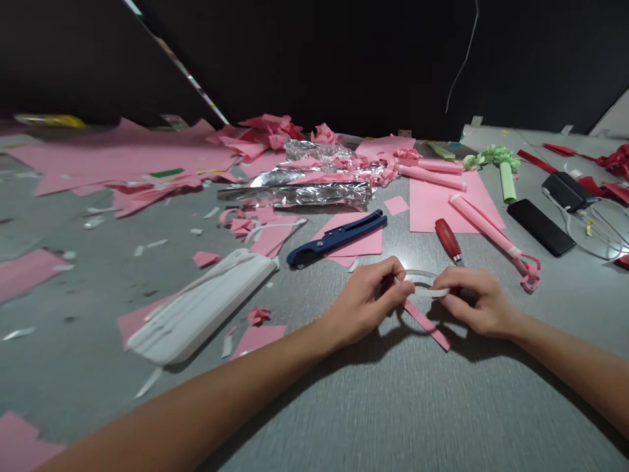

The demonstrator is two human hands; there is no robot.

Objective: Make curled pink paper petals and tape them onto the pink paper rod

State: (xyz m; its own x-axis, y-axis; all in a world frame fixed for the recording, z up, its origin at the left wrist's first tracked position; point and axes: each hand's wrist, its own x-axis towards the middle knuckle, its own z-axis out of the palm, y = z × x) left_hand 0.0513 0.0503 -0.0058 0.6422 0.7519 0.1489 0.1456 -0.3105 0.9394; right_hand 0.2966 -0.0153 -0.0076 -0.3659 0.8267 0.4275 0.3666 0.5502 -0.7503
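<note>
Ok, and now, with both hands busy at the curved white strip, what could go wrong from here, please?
The curved white strip might spring open or slip, since the left hand and right hand grip it only with the fingers.

The narrow pink strip hangs down from the left hand, so it could catch or crease.

The red-handled tool lies right beside the right hand, which might knock it; its tip is hidden.

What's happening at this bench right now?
A person's two bare hands, left and right, hold a thin pale band between their fingers. A narrow pink strip runs down from the left fingers. Around them on the grey table lie pink paper scraps, a blue-handled tool, a red-handled tool and a phone.
</note>
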